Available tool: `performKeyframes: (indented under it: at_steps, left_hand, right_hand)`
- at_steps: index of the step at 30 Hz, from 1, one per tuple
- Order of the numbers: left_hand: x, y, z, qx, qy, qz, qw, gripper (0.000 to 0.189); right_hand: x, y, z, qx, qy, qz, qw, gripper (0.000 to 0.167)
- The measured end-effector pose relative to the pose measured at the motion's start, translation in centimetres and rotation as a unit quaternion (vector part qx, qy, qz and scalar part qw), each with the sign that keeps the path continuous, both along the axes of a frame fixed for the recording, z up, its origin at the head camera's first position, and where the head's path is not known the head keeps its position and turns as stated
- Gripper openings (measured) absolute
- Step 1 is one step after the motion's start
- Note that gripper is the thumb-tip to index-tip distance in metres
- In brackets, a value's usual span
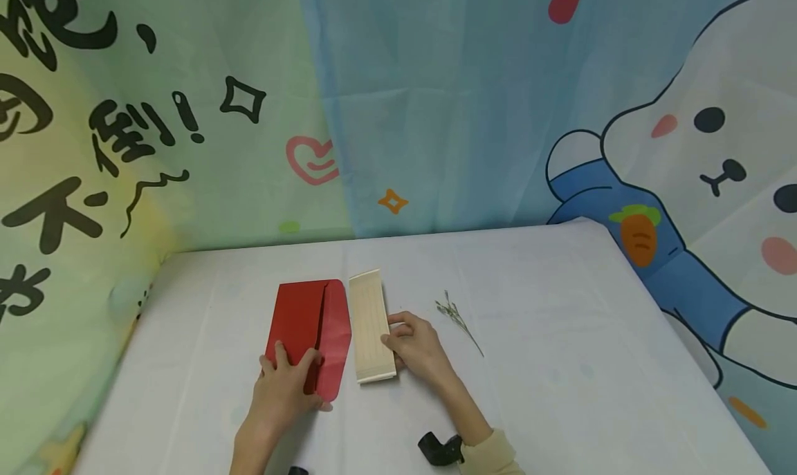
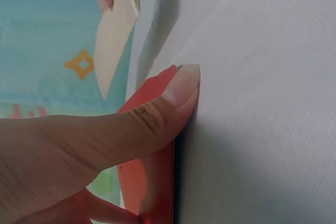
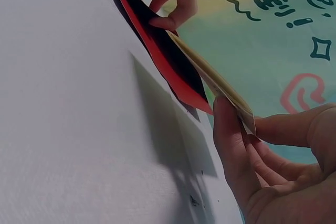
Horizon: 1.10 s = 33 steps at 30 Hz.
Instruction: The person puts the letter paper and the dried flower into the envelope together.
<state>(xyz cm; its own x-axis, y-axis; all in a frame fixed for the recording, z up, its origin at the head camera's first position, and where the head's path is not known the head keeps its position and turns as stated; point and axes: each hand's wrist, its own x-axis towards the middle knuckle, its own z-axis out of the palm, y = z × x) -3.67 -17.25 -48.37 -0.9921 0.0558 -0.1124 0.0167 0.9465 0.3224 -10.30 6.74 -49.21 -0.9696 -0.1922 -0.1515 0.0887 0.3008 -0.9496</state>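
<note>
My left hand point(image 1: 280, 392) grips the near edge of a red envelope point(image 1: 295, 309), whose lighter flap point(image 1: 339, 337) lies unfolded on the right. In the left wrist view its thumb point(image 2: 178, 87) lies over the envelope's edge. Fingers of this hand hold the mouth apart in the right wrist view, where the dark inside of the envelope point(image 3: 178, 90) shows. Just right of the flap, my right hand point(image 1: 420, 350) pinches the right edge of a cream, folded strip of paper point(image 1: 369, 323) between thumb and fingers. The strip point(image 3: 212, 74) is tilted and overlaps the envelope's mouth in that view.
A dried flower sprig point(image 1: 459, 319) lies on the white-covered table point(image 1: 560, 364), right of the right hand. A black device point(image 1: 438, 449) sits at the right wrist by a cream sleeve point(image 1: 492, 454). A printed cloth backdrop point(image 1: 436, 115) stands behind the table's far edge.
</note>
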Motion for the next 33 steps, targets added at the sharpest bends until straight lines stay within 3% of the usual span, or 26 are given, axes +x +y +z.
performKeyframes:
  at_steps: [23,33]
  left_hand:
    - [0.0,0.2,0.1,-0.001,-0.015,0.010,0.9998,0.076]
    - [-0.2,0.1,-0.1,-0.006,-0.023,0.014,0.9996,0.078]
  right_hand:
    - [0.1,-1.3,-0.2,-0.030,-0.014,0.020,0.9992,0.036]
    - [-0.1,-1.9,-0.3,-0.025,0.005,0.007,0.9997,0.033]
